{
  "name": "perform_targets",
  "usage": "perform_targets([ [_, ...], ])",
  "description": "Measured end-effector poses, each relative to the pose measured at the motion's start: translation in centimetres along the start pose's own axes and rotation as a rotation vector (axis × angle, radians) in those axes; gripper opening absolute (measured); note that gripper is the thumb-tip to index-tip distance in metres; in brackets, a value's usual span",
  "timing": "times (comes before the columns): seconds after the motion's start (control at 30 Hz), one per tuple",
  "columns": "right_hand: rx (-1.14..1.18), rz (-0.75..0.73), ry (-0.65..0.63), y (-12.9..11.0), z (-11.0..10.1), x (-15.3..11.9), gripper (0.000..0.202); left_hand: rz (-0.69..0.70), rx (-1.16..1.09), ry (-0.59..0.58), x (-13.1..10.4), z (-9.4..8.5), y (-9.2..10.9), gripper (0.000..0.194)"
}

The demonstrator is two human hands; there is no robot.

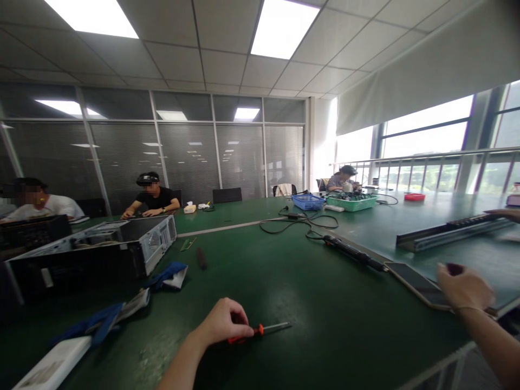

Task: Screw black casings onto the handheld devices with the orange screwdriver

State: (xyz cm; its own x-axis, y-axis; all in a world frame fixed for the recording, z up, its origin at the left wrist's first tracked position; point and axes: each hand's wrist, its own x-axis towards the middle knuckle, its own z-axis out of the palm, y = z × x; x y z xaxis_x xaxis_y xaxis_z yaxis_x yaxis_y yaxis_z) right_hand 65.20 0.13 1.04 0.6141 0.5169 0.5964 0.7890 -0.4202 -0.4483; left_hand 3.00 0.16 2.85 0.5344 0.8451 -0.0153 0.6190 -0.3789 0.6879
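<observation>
My left hand (225,323) is closed around the red-orange handle of a screwdriver (276,327), low over the green table. Its metal shaft points to the right. My right hand (467,287) is curled up above the right end of a dark flat tablet-like device (418,281). Something dark shows in the curl of its fingers, too unclear to name. A black pen-shaped electric screwdriver (353,252) with a cable lies just left of the device.
An open computer case (158,244) stands on the left, near blue-and-grey gloves (168,276) and a white box (52,363). Blue (309,202) and green (353,203) baskets sit farther back. A long metal rail (447,233) lies right, by another person's hand (504,214). Several people sit around.
</observation>
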Motion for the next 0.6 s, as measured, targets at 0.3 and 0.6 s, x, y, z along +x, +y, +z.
perform_targets([
  [0.3,-0.061,-0.357,-0.030,-13.6,7.5,-3.7,0.050,-0.017,0.005,-0.018,0.1,0.0,0.2,0.040],
  [0.6,-0.288,-0.297,-0.143,-12.0,11.0,-2.8,0.032,-0.004,0.005,0.009,0.2,-0.1,0.1,0.034],
])
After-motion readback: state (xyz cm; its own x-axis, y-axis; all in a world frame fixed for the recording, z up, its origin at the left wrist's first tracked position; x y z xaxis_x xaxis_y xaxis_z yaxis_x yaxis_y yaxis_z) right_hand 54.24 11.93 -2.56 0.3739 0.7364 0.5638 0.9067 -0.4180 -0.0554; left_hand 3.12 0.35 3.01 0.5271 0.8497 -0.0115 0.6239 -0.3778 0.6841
